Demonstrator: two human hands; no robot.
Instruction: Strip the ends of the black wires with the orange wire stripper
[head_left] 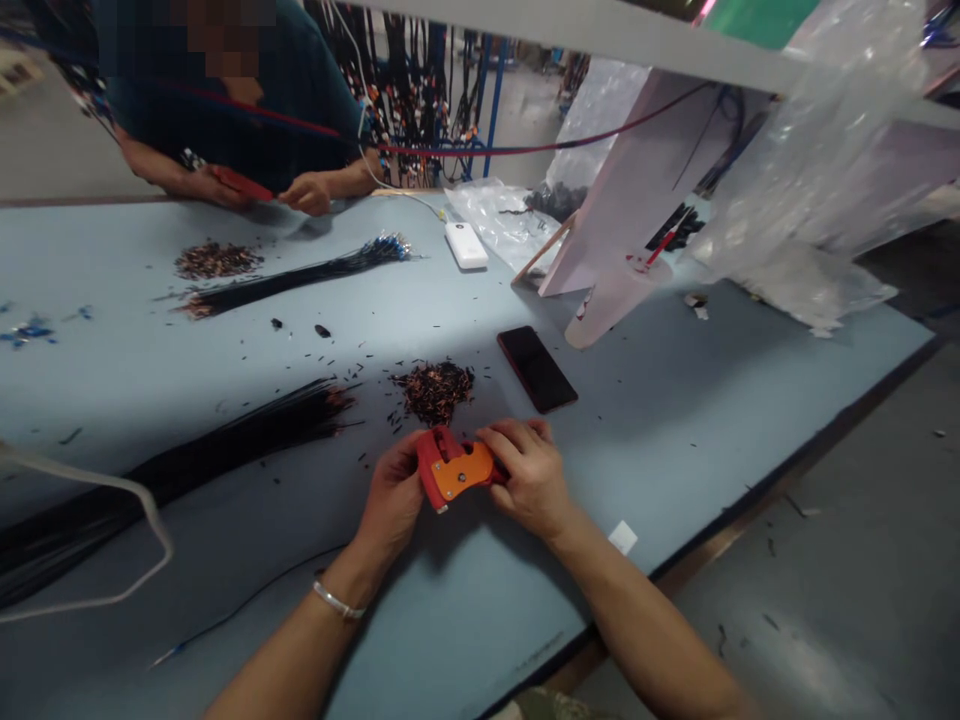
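Wires (232,440), black and bundled, lay at left on the pale blue table (720,420); nearer the wearer, a blue-tipped wire (247,598) ran toward the left hand (394,490). That hand was curled closed about the red end of a red-and-orange tool (461,475); whether it also pinched the wire could not be told. The tool was held just above the table, on the near side of a clippings pile (435,390). The right hand (532,470) wrapped its other end. Beyond lay a dark phone (537,368); farther right, a white tag (622,538).
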